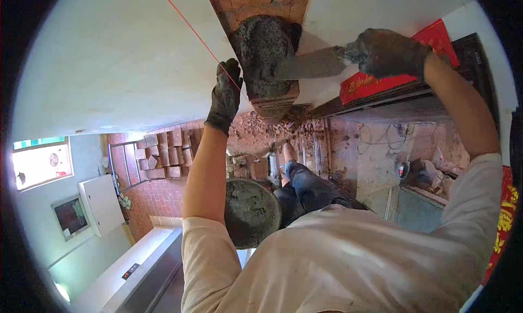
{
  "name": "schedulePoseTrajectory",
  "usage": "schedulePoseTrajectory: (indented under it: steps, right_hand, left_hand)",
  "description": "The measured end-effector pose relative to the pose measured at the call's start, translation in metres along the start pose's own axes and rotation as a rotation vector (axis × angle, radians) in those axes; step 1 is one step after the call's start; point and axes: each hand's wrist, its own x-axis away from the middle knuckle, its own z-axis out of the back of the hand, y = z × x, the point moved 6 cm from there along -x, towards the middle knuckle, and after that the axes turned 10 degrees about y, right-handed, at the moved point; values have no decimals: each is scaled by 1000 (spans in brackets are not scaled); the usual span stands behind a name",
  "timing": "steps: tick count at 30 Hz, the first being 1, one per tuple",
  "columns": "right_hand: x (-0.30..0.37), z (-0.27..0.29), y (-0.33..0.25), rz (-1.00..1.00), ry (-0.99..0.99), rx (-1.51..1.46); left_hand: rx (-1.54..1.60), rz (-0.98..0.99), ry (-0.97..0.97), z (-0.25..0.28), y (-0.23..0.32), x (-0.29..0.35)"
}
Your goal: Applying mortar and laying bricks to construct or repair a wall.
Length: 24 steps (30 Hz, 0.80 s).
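My right hand (388,52), in a dark work glove, is closed round the handle of a trowel (315,65). Its flat blade reaches left, with the tip against wet grey mortar (266,46) spread on top of a narrow brick column (277,107). Left of the column, my gloved left hand (224,97) rests against the edge of the white wall (136,56), fingers stretched out and holding nothing. A taut red string (188,23) slants down past its fingers to the column's left side.
Below stands a round tub of mortar (251,210) beside my legs. Stacked bricks (166,152) lie on the tiled floor at left, with rubble (253,133) at the column's foot. A dark frame with a red paper banner (359,86) is at right.
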Motion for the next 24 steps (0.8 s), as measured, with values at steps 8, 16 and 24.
schedulePoseTrajectory:
  steps: [8, 16, 24]
  right_hand:
    - [69, -71, 0, -423, 206, -592]
    - [49, -309, -93, -587, 260, -1042]
    - [7, -308, -95, -773, 203, -1398]
  left_hand:
    - [-29, -72, 88, 34, 14, 68]
    - [-249, -15, 139, 25, -13, 59]
    - [-427, -239, -165, -40, -6, 47]
